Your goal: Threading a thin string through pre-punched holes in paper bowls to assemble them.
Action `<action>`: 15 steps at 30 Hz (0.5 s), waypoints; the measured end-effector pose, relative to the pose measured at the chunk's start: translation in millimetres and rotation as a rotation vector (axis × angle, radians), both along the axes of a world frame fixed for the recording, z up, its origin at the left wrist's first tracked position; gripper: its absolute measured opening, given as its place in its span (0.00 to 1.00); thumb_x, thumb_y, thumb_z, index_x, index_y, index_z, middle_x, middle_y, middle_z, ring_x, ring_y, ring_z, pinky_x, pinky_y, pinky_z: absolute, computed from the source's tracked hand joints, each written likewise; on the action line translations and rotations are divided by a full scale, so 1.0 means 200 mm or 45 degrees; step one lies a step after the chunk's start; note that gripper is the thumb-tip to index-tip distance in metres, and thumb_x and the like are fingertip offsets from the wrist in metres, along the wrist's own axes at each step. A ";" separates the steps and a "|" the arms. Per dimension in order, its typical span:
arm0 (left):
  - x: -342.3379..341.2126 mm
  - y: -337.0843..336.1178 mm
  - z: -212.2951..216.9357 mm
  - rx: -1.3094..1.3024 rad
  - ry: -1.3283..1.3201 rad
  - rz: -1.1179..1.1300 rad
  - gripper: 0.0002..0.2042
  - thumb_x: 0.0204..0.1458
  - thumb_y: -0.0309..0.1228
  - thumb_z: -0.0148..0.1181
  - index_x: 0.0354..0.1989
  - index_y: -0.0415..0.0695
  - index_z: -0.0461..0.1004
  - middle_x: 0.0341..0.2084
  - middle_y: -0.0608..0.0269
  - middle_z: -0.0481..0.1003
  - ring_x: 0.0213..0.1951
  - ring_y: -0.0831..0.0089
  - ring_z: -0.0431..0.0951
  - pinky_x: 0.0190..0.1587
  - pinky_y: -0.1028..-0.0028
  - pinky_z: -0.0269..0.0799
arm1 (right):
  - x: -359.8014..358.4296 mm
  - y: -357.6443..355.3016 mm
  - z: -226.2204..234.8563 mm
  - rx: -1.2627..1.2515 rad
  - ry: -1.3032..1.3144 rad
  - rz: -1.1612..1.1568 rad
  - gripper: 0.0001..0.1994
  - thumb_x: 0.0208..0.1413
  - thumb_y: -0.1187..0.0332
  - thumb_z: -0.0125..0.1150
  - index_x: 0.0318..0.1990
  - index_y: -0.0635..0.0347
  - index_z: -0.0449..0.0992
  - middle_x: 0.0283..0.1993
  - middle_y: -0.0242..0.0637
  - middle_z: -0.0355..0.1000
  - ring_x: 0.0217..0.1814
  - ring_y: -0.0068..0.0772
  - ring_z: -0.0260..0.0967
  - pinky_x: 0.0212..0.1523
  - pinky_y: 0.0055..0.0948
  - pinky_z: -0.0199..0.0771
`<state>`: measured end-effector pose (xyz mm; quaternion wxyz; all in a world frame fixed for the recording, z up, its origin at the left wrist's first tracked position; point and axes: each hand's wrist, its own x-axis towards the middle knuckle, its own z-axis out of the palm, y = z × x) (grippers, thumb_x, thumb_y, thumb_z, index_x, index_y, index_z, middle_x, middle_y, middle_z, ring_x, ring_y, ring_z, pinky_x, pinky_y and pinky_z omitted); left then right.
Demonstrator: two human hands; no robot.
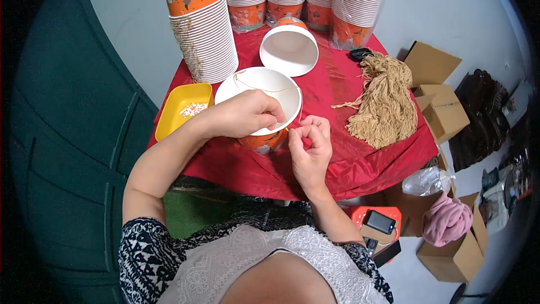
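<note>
Close together over the near edge of the bench [360, 157], both hands are at work on one orange paper bucket [264, 101] with a white inside. The left hand [247, 114] is clamped over the bucket's near rim, fingers curled inside. The right hand [309, 146] sits just beside it, fingers pinched shut on what looks like a thin tan string [264, 88], though the pinch itself is too small to be sure of; the string arcs across the bucket's mouth. A second bucket [289, 49] lies tipped on its side behind. Left of them sits a yellow tray [171, 114] with small pale bits. A bundle of tan cords [385, 98] lies to the right, and tall stacks of buckets [208, 39] line the far edge of the red cloth.
</note>
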<state>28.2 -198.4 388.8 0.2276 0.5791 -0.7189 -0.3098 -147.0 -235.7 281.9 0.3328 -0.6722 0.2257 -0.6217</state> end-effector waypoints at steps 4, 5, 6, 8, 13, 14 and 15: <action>0.00 -0.01 -0.03 -0.025 -0.004 -0.015 0.11 0.53 0.25 0.54 0.40 0.34 0.79 0.29 0.57 0.80 0.34 0.72 0.79 0.40 0.73 0.74 | 0.00 -0.01 0.00 -0.006 0.013 -0.002 0.07 0.46 0.81 0.63 0.25 0.64 0.70 0.36 0.41 0.68 0.41 0.38 0.64 0.42 0.33 0.65; 0.00 -0.01 -0.03 -0.039 -0.010 -0.021 0.11 0.53 0.25 0.54 0.41 0.34 0.79 0.29 0.57 0.80 0.34 0.71 0.80 0.40 0.73 0.74 | 0.00 -0.01 0.00 -0.003 0.022 0.004 0.07 0.46 0.81 0.63 0.25 0.64 0.70 0.36 0.41 0.68 0.41 0.38 0.64 0.42 0.33 0.65; 0.00 -0.01 -0.03 -0.041 -0.010 -0.019 0.11 0.53 0.25 0.54 0.41 0.34 0.79 0.29 0.57 0.80 0.34 0.71 0.80 0.40 0.73 0.74 | 0.01 -0.01 0.00 -0.005 0.023 0.006 0.07 0.46 0.81 0.63 0.25 0.64 0.70 0.36 0.41 0.68 0.41 0.38 0.64 0.42 0.33 0.65; 0.00 -0.02 -0.02 -0.014 -0.003 -0.022 0.12 0.52 0.25 0.55 0.42 0.34 0.79 0.30 0.56 0.81 0.35 0.70 0.80 0.41 0.72 0.75 | 0.01 0.00 0.00 0.003 0.031 0.012 0.07 0.46 0.81 0.64 0.25 0.64 0.70 0.36 0.41 0.68 0.41 0.38 0.65 0.43 0.34 0.65; 0.02 -0.04 -0.05 -0.003 0.029 -0.054 0.13 0.50 0.25 0.56 0.42 0.33 0.79 0.32 0.53 0.81 0.35 0.69 0.80 0.42 0.71 0.75 | 0.02 -0.01 -0.01 0.012 0.020 0.030 0.07 0.47 0.81 0.64 0.25 0.64 0.70 0.36 0.41 0.69 0.41 0.38 0.65 0.43 0.34 0.65; 0.02 -0.05 -0.05 -0.003 0.043 -0.074 0.13 0.49 0.25 0.56 0.42 0.33 0.79 0.32 0.52 0.81 0.36 0.69 0.80 0.42 0.71 0.75 | 0.03 -0.01 -0.01 0.018 0.012 0.036 0.07 0.47 0.81 0.64 0.26 0.64 0.71 0.36 0.41 0.69 0.41 0.38 0.65 0.43 0.34 0.65; 0.02 -0.05 -0.04 -0.005 0.044 -0.073 0.13 0.49 0.25 0.56 0.42 0.33 0.79 0.32 0.52 0.81 0.36 0.69 0.80 0.42 0.71 0.75 | 0.04 -0.01 -0.01 0.016 0.012 0.038 0.07 0.47 0.81 0.64 0.26 0.64 0.71 0.36 0.41 0.69 0.41 0.38 0.65 0.43 0.34 0.65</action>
